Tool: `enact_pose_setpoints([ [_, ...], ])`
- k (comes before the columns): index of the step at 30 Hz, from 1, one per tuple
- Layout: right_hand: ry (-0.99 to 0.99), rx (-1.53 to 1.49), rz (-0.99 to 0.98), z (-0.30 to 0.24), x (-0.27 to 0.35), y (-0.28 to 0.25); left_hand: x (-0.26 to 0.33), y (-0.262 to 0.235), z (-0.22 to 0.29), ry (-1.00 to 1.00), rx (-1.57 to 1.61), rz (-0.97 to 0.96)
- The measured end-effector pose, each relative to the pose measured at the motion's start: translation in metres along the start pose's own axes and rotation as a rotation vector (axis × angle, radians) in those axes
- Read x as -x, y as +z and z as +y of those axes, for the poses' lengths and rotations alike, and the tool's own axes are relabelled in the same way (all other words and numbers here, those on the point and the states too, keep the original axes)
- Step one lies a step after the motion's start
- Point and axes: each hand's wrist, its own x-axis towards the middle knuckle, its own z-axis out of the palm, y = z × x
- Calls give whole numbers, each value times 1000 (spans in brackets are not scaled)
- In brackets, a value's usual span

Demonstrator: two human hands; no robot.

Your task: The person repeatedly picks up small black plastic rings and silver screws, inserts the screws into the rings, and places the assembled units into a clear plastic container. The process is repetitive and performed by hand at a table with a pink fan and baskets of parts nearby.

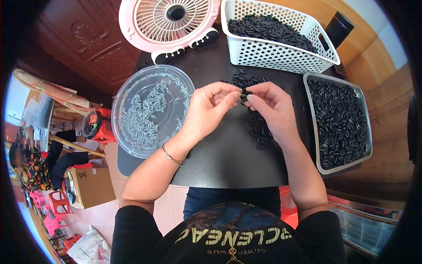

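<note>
I see my left hand (210, 108) and my right hand (268, 105) meeting above the middle of the black desk (228, 154). Both pinch one small black part (243, 94) between thumb and fingertips, so the part is held in the air between the two hands. Under and behind the hands, a loose pile of similar black parts (257, 130) lies on the desk. To the left stands a round clear tub (151, 110) with small metal pieces inside. To the right is a grey tray (338, 123) full of black parts. Behind it, a white basket (277, 35) holds more of them. A pink fan (169, 20) stands at the far edge.
</note>
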Motion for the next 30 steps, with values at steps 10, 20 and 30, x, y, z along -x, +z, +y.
enact_pose_setpoints([
  [10,-92,-35,139,-1,-4,-3,11,18,-9,478,-818,-314],
  [20,-71,-19,104,3,-3,-1,11,11,-12,408,-994,-302],
  [30,-51,-41,85,-1,-1,2,3,-3,2,72,-391,-136],
])
